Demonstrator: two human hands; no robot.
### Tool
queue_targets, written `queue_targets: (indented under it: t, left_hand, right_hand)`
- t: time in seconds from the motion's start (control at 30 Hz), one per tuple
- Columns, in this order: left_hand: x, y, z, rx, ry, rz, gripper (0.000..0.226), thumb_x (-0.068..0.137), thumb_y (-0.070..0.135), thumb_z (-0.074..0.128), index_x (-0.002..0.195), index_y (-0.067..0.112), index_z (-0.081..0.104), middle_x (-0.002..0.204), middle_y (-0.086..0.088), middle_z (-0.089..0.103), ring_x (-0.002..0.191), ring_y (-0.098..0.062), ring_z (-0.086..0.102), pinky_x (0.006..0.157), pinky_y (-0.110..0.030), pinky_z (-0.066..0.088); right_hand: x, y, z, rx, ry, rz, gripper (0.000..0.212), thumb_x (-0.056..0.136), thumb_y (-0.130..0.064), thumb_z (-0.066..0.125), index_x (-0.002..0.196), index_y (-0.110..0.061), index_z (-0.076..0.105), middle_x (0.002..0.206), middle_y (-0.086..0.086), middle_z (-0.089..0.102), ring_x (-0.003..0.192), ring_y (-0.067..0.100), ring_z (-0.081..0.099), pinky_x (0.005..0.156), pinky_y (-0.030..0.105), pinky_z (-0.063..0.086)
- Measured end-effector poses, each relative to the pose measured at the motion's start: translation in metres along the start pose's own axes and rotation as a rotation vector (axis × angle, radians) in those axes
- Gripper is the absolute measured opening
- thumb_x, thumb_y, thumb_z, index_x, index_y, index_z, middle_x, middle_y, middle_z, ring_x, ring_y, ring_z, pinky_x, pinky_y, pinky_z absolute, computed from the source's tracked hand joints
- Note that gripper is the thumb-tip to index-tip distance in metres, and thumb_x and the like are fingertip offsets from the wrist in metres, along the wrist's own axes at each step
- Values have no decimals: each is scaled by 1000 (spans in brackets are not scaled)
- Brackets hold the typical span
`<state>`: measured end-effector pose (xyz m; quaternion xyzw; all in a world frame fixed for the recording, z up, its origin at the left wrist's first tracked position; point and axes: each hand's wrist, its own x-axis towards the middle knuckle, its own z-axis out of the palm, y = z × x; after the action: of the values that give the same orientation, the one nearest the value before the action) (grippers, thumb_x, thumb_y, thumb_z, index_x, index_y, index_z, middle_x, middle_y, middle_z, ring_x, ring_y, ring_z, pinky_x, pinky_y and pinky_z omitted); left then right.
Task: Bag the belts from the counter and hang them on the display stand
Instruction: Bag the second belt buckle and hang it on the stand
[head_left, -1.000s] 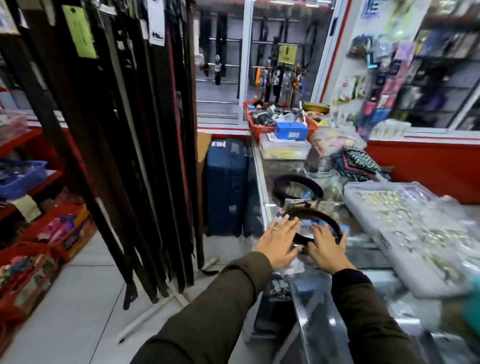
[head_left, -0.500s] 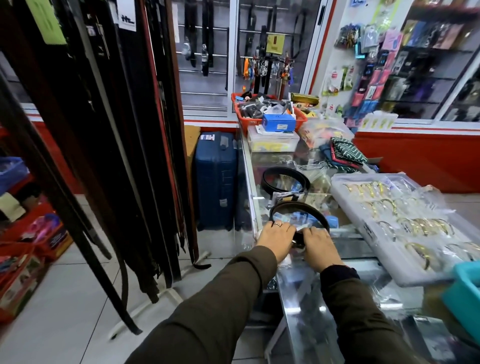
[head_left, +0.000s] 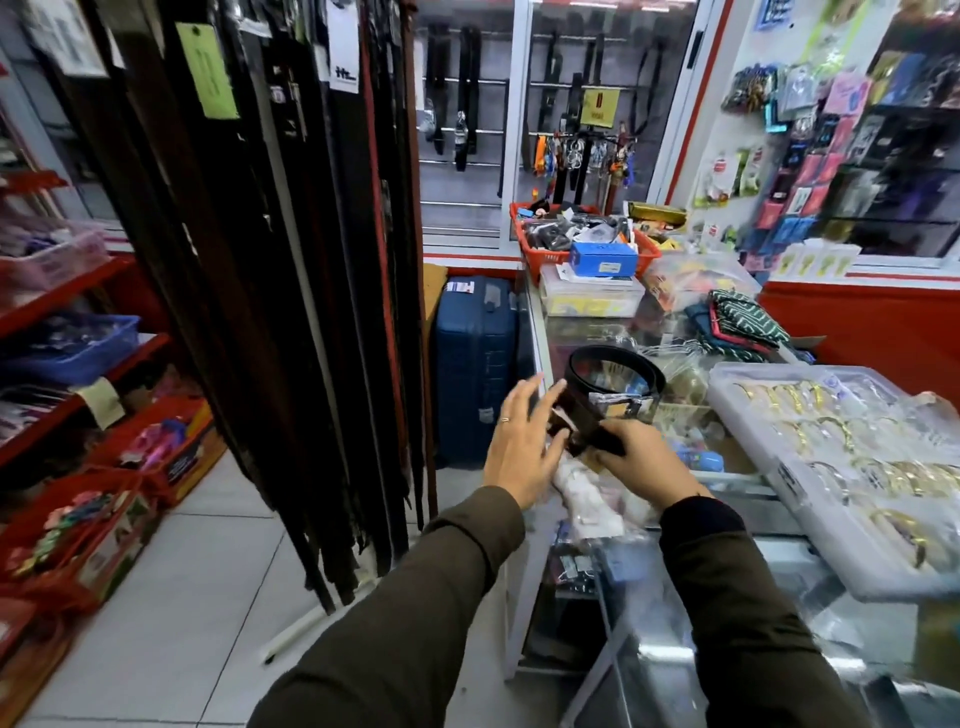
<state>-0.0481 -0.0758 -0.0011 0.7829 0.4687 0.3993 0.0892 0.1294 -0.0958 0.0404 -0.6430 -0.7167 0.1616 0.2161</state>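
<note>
Right hand (head_left: 631, 457) pinches the near end of a dark belt (head_left: 582, 421) lifted above the glass counter (head_left: 748, 478), apparently for bagging, while the left hand (head_left: 519, 447), fingers spread, steadies it; a second, coiled belt (head_left: 615, 369) lies just beyond.

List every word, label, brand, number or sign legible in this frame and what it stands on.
None reads with certainty.
White tag on the hanging black belts: dark logo mark, blurred.
Green paper tag: faint, unreadable.
Yellow sign in the glass cabinet: red mark, unreadable.
Blue box in the red basket: label too small.
</note>
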Motion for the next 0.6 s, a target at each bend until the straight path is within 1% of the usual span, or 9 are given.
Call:
queue_targets:
  t: [0.1, 0.2, 0.27, 0.3, 0.37, 0.43, 0.5, 0.53, 0.6]
  left_hand:
    - [3, -4, -20, -160, 216, -247, 63, 94, 36, 67, 149, 20, 40, 151, -4, 38, 135, -21, 42, 113, -34, 36]
    - [5, -8, -41, -444, 292, -485, 45, 87, 37, 77, 125, 26, 56, 113, 6, 61, 97, -10, 61, 88, -28, 50]
    - [6, -11, -54, -589, 298, -573, 33, 85, 35, 81, 109, 17, 68, 92, 7, 69, 81, -5, 66, 78, -28, 53]
    - [6, -14, -60, -623, 301, -591, 32, 83, 34, 83, 105, 13, 73, 89, 3, 73, 81, -8, 69, 77, -32, 56]
    - [3, -19, -73, -658, 289, -601, 33, 81, 33, 85, 105, 12, 76, 95, -6, 77, 88, -19, 72, 81, -40, 62]
    - [0, -23, -87, -664, 273, -577, 32, 82, 29, 84, 108, 11, 76, 100, -10, 77, 89, -19, 71, 84, -41, 62]
    - [-2, -28, -103, -608, 260, -531, 32, 87, 25, 80, 112, 6, 74, 106, -13, 74, 92, -16, 67, 86, -31, 59]
    - [-3, -30, -111, -565, 261, -508, 32, 89, 24, 78, 114, 5, 74, 109, -14, 73, 95, -15, 65, 86, -24, 55]
    - [-3, -32, -126, -513, 276, -475, 32, 92, 24, 74, 117, 4, 72, 112, -12, 71, 100, -17, 64, 86, -19, 49]
  right_hand:
    - [12, -23, 6, 160, 19, -42, 23, 86, -2, 68, 108, -6, 73, 96, 9, 76, 93, 19, 69, 74, 27, 44]
    - [19, -49, 14, 341, 10, -73, 19, 87, 2, 68, 105, -1, 74, 101, 17, 77, 90, 17, 66, 83, 37, 52]
    - [23, -66, 16, 454, -5, -78, 18, 88, 1, 69, 105, -1, 74, 102, 17, 77, 90, 16, 65, 89, 41, 54]
    - [25, -74, 18, 512, -16, -86, 18, 88, 0, 69, 106, -1, 74, 103, 17, 77, 91, 16, 66, 90, 41, 54]
    - [27, -88, 20, 611, -31, -116, 19, 88, 0, 70, 107, -2, 75, 106, 17, 77, 93, 15, 67, 87, 33, 55]
    - [29, -101, 23, 706, -61, -135, 21, 88, 1, 71, 106, -8, 74, 105, 15, 76, 95, 17, 68, 85, 28, 55]
    - [31, -112, 28, 772, -104, -123, 26, 86, -1, 73, 110, -11, 71, 101, 12, 76, 98, 24, 71, 87, 36, 55]
    - [32, -117, 31, 785, -110, -103, 34, 85, -5, 75, 117, -11, 67, 101, 10, 76, 100, 25, 72, 86, 38, 56]
    - [35, -126, 36, 751, -77, -41, 64, 82, -22, 81, 138, -16, 49, 104, 6, 73, 99, 24, 71, 83, 40, 57]
